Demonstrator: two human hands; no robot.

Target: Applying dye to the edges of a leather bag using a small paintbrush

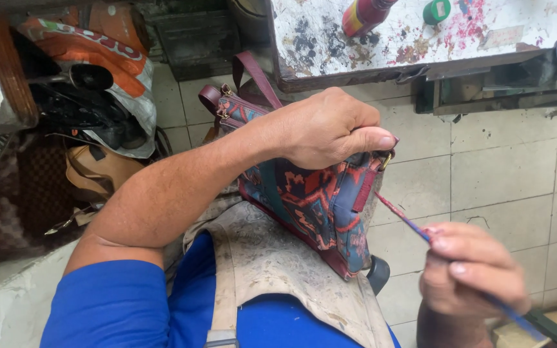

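A patterned fabric handbag [317, 200] in dark blue, red and teal, with maroon straps, rests on my lap over a stained apron [278, 264]. My left hand [330, 129] grips the bag's top edge near a brass ring. My right hand [469, 270] pinches a thin blue brush [414, 225] stained red. Its tip points at the maroon trim on the bag's right edge.
A paint-spattered workbench [414, 38] stands ahead with a red bottle [362, 16] and a green cap [436, 11] on it. Brown bags [27, 193], shoes and an orange sack [98, 51] pile up on the left. Pale floor tiles [510, 174] lie to the right.
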